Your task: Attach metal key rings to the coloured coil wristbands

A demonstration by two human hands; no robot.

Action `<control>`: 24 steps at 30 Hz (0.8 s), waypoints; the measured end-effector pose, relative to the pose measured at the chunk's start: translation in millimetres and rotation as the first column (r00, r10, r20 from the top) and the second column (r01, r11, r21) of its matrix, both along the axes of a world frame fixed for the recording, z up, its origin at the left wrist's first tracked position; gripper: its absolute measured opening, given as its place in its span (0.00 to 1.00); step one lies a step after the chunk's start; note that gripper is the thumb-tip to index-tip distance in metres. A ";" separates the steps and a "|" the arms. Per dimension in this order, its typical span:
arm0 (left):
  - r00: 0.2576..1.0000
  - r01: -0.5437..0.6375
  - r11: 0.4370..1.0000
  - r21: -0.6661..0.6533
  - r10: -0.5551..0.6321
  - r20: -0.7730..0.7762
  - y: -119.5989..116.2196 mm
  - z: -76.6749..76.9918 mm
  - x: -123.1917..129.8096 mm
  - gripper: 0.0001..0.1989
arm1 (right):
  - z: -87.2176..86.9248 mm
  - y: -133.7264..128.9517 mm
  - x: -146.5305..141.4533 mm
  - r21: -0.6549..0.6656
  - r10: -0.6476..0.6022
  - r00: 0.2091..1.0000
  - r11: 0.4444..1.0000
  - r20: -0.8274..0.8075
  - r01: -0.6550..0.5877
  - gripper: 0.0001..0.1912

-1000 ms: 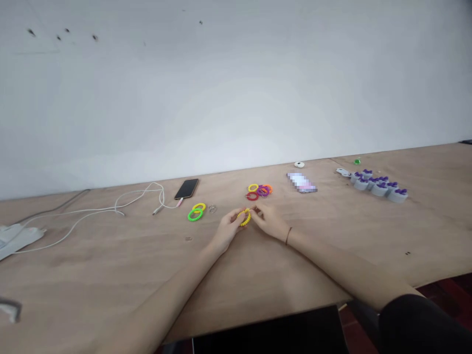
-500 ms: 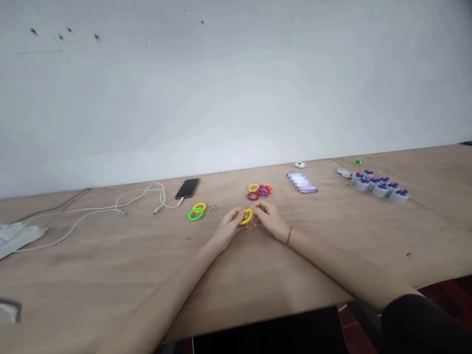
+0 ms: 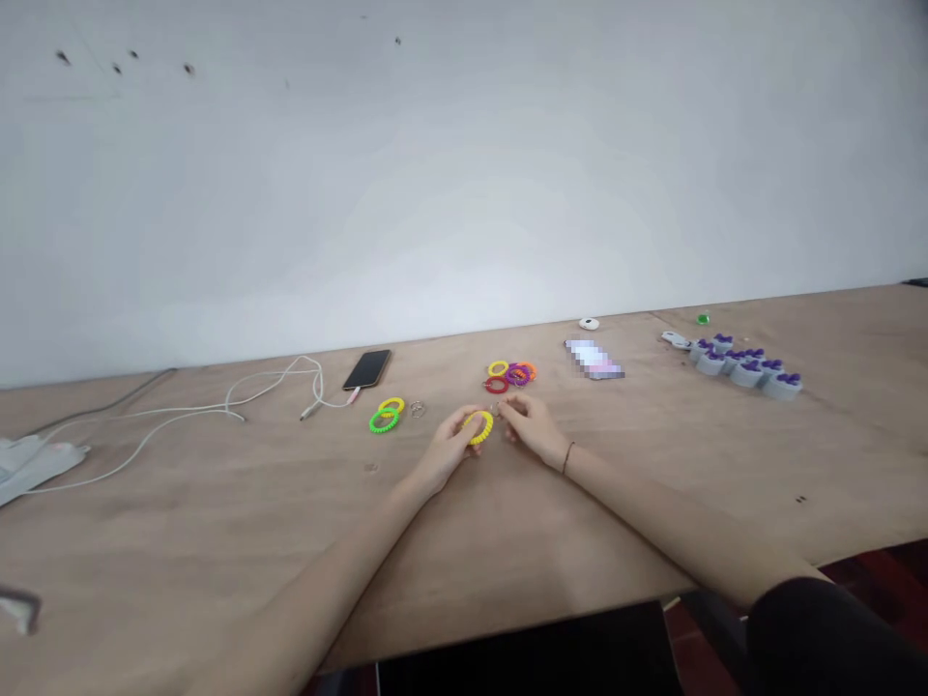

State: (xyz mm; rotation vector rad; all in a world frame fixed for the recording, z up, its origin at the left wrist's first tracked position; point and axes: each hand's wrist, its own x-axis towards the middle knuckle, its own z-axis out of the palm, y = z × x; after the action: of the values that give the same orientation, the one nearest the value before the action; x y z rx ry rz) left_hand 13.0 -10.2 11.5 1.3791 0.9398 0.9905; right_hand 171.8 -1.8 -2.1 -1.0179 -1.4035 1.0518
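Near the middle of the table, my left hand point(image 3: 450, 447) is closed on a yellow coil ring point(image 3: 481, 427), with the thumb across its left side. Just to the right, the fingertips of my right hand point(image 3: 529, 422) pinch a small metal ring point(image 3: 496, 410), which lies close beside the coil. Beyond the hands sits a group of coils: a yellow one point(image 3: 498, 368), a red one point(image 3: 497, 385), a purple one point(image 3: 517, 374) and an orange one point(image 3: 532, 370). Left of my left hand, a green coil point(image 3: 384, 420) overlaps another yellow coil point(image 3: 392, 406), beside metal rings point(image 3: 418, 410).
A dark phone point(image 3: 367, 369) with a white cable point(image 3: 272, 375) lies at the back left. A second phone point(image 3: 594, 359) and a white case point(image 3: 590, 324) are at the back right. Grey and purple pieces point(image 3: 746, 371) stand at right.
The yellow coil in my left hand has shifted slightly left and tilted. A small gap now shows between it and my right fingertips.
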 end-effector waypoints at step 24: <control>0.384 -0.253 0.661 0.707 0.739 -0.553 85.1 -7.1 -157.7 0.18 | 0.9 59.7 -113.7 0.295 -0.182 0.720 0.955 0.670 -0.033 0.10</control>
State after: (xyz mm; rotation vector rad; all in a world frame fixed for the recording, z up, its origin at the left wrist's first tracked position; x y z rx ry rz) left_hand -144.7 74.9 4.4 2.1689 2.0625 1.1112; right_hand 58.1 57.8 -1.2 -1.3029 -2.0284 0.3595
